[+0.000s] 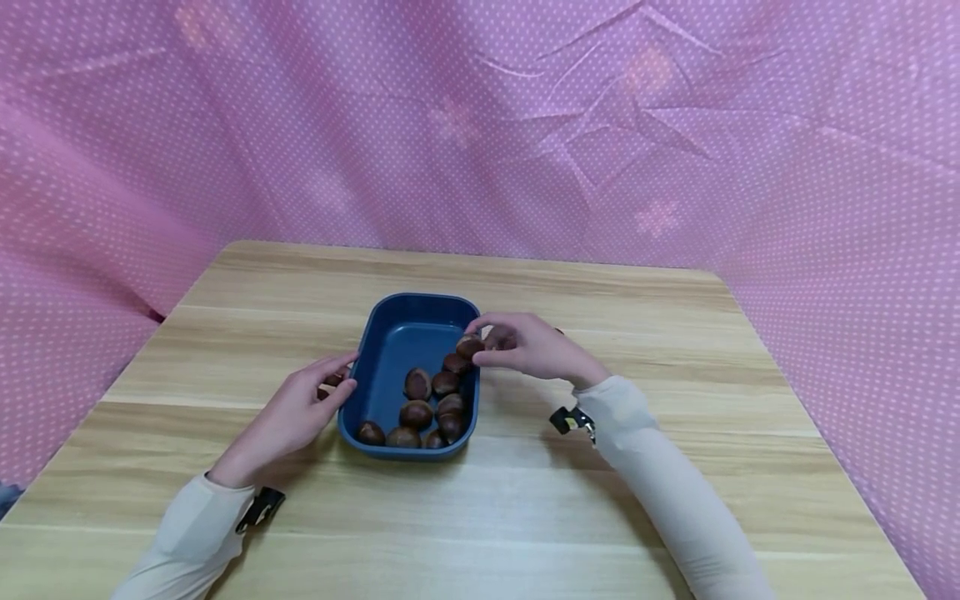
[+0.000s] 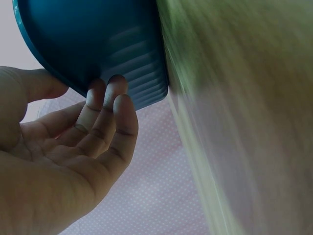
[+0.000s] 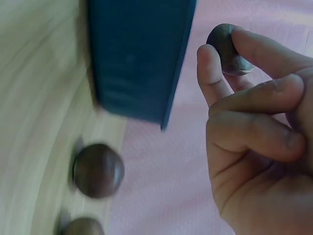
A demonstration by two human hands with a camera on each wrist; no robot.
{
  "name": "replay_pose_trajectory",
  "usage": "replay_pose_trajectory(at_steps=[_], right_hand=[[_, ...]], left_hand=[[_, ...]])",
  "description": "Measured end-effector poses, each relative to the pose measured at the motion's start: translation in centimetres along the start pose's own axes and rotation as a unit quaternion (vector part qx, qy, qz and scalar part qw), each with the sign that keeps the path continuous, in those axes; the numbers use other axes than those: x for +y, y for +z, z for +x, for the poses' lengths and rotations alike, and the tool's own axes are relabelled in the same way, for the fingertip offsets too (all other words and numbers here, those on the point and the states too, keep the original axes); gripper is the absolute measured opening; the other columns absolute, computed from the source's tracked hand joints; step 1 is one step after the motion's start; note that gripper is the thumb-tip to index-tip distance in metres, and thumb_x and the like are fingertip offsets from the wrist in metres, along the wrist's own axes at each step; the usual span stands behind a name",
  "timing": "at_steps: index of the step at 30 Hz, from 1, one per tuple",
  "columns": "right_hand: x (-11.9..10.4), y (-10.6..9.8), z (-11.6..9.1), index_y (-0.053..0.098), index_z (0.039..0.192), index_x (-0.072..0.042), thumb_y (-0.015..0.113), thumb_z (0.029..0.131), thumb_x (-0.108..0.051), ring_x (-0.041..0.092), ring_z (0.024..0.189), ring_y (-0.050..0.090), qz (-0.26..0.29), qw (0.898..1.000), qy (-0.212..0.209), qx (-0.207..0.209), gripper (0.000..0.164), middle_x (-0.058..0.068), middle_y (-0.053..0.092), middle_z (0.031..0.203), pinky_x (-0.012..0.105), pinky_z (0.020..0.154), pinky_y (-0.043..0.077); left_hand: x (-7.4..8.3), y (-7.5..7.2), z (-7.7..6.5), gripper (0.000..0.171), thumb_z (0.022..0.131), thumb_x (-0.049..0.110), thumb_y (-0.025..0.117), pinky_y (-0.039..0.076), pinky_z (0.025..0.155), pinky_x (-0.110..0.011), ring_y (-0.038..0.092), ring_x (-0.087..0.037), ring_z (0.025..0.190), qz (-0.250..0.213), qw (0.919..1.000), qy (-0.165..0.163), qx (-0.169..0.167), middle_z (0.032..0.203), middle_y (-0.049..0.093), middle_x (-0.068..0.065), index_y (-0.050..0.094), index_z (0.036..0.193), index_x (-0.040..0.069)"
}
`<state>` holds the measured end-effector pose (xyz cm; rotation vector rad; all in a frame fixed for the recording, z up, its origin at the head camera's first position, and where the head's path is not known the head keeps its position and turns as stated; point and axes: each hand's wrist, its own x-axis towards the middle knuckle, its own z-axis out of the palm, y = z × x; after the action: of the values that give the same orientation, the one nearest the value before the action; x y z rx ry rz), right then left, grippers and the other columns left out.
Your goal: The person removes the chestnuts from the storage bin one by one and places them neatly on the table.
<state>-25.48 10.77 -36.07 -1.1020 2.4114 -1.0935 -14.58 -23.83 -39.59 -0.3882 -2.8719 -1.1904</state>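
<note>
A deep blue rectangular tub (image 1: 408, 302) stands on the table with several brown chestnuts (image 1: 416, 414) lying in its near and right parts. Over its right rim my right hand (image 1: 536, 346) pinches one chestnut (image 3: 229, 49) between thumb and fingertips, with the other fingers folded toward the palm. My left hand (image 1: 300, 404) is at the tub's left side, its loosely bent fingers (image 2: 124, 117) against the outer wall and its thumb at the rim. The left palm holds nothing in the left wrist view.
More chestnuts (image 3: 99, 170) lie on the table to the right of the tub, partly hidden behind my right hand in the head view. Others (image 1: 324, 393) show between my left thumb and fingers, outside the tub. A pink dotted cloth (image 1: 480, 167) hangs around the wooden table (image 1: 600, 508).
</note>
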Motion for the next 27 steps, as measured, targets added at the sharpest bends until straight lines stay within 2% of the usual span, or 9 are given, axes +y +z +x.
replay_pose_trajectory(at_steps=[3,8,15,18,23,27], right_hand=[[0.7,-1.1,-1.2,0.066,0.127,-0.029,0.072,0.098,-0.032,0.019,0.089,0.069,0.002,0.999,0.024,0.024,0.03,-0.002,0.074,0.098,0.037,0.071,0.053],[2.2,-3.4,-3.2,0.066,0.129,-0.026,0.073,0.097,-0.03,0.026,0.099,0.07,0.022,0.996,0.07,0.058,0.033,0.002,0.073,0.105,0.046,0.077,0.056],[5.4,-5.9,-5.9,0.064,0.133,-0.029,0.075,0.093,-0.044,0.025,0.111,0.064,0.036,0.984,0.148,0.087,0.044,0.002,0.07,0.118,0.045,0.087,0.051],[6.6,-6.7,-6.8,0.063,0.133,-0.029,0.075,0.093,-0.044,0.03,0.112,0.063,0.06,0.978,0.175,0.095,0.045,0.005,0.069,0.12,0.046,0.085,0.052],[8.3,-7.5,-7.7,0.06,0.137,-0.023,0.074,0.094,-0.042,0.032,0.109,0.063,0.062,0.973,0.196,0.101,0.049,0.01,0.068,0.121,0.038,0.075,0.05],[9.2,-7.9,-8.0,0.06,0.138,-0.019,0.073,0.095,-0.04,0.029,0.115,0.063,0.063,0.972,0.207,0.096,0.05,0.012,0.067,0.125,0.043,0.085,0.05]], left_hand=[[0.0,0.0,-0.1,0.047,0.108,0.016,0.05,0.056,0.09,-0.047,0.064,-0.03,0.109,-0.002,1.0,-0.003,0.0,0.118,0.065,-0.017,0.045,0.15,-0.004],[0.1,0.0,-0.1,0.047,0.109,0.017,0.05,0.056,0.09,-0.049,0.064,-0.031,0.11,-0.003,1.0,-0.005,-0.002,0.12,0.065,-0.019,0.045,0.151,-0.004],[0.2,0.2,-0.1,0.047,0.109,0.017,0.05,0.056,0.089,-0.047,0.065,-0.031,0.108,-0.001,1.0,-0.004,0.0,0.122,0.065,-0.019,0.045,0.151,-0.004],[0.2,0.3,-0.1,0.048,0.109,0.018,0.05,0.056,0.09,-0.048,0.066,-0.032,0.108,-0.003,1.0,-0.006,-0.003,0.123,0.065,-0.02,0.044,0.151,-0.003],[0.3,0.3,-0.3,0.048,0.109,0.018,0.05,0.056,0.09,-0.049,0.066,-0.032,0.108,-0.005,0.9999,-0.01,-0.004,0.125,0.064,-0.021,0.044,0.152,-0.003],[0.4,0.2,-0.5,0.048,0.109,0.018,0.05,0.057,0.089,-0.048,0.066,-0.031,0.106,-0.004,1.0,-0.008,-0.003,0.123,0.064,-0.02,0.044,0.152,-0.003]])
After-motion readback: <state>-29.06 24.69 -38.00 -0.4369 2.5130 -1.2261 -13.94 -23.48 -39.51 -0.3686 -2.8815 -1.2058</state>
